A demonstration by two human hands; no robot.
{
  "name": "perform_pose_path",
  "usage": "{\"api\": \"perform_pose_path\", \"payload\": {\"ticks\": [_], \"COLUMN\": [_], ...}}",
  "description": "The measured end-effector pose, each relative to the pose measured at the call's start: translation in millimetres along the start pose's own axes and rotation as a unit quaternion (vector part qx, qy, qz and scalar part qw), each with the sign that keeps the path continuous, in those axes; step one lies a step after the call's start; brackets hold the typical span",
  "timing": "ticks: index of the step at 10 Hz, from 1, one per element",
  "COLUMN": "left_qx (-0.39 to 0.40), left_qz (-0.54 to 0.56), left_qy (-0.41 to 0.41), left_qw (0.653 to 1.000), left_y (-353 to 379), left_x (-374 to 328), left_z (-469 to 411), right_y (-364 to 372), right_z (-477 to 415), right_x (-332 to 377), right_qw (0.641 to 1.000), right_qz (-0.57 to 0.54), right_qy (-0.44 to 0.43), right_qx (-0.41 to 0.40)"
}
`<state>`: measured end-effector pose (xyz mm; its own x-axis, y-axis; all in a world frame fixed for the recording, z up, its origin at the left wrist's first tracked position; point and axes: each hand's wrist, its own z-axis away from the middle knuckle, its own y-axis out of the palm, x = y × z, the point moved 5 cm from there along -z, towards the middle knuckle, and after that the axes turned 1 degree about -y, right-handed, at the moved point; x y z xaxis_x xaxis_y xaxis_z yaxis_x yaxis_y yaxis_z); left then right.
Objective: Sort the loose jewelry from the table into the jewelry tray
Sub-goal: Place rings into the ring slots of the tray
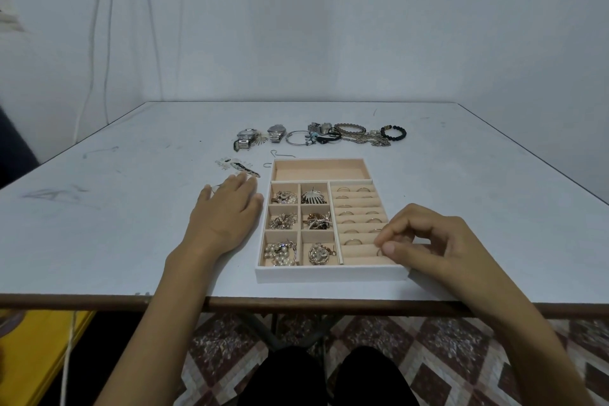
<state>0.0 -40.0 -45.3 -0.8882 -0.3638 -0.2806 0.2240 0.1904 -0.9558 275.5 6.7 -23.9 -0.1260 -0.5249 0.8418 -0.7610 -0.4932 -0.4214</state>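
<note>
A white jewelry tray (329, 274) with a peach lining sits near the table's front edge. Its six small compartments hold earrings and brooches, its ring rolls (357, 208) hold several rings, and its long back compartment (321, 170) is bare. My right hand (425, 241) pinches a small ring (379, 252) at the lowest ring roll on the tray's right side. Flat on the table, my left hand (227, 211) rests just left of the tray, fingers straight. Watches (247, 137) and bracelets (349, 132) lie in a row behind the tray.
A black-and-white hair clip (244, 169) and two small wire hooks (276, 153) lie left of the tray's back corner. A black bead bracelet (393, 133) ends the row at right. The table's brown front edge (296, 303) runs just below the tray.
</note>
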Motion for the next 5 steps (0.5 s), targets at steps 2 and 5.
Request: {"api": "perform_pose_path", "payload": {"ticks": [2,5], "left_qx": [-0.001,-0.002], "left_qz": [-0.001,-0.005], "left_qy": [0.002,0.004], "left_qw": [1.000,1.000], "left_y": [-0.6,-0.9], "left_x": [-1.1,-1.6], "left_z": [0.9,1.2], "right_y": [-0.2,0.9], "right_z": [0.5,-0.3], "right_x": [1.5,0.5], "right_qw": [1.000,0.999], "right_qz": [-0.017,-0.038], "right_qy": [0.005,0.016], "right_qx": [-0.010,-0.011]}}
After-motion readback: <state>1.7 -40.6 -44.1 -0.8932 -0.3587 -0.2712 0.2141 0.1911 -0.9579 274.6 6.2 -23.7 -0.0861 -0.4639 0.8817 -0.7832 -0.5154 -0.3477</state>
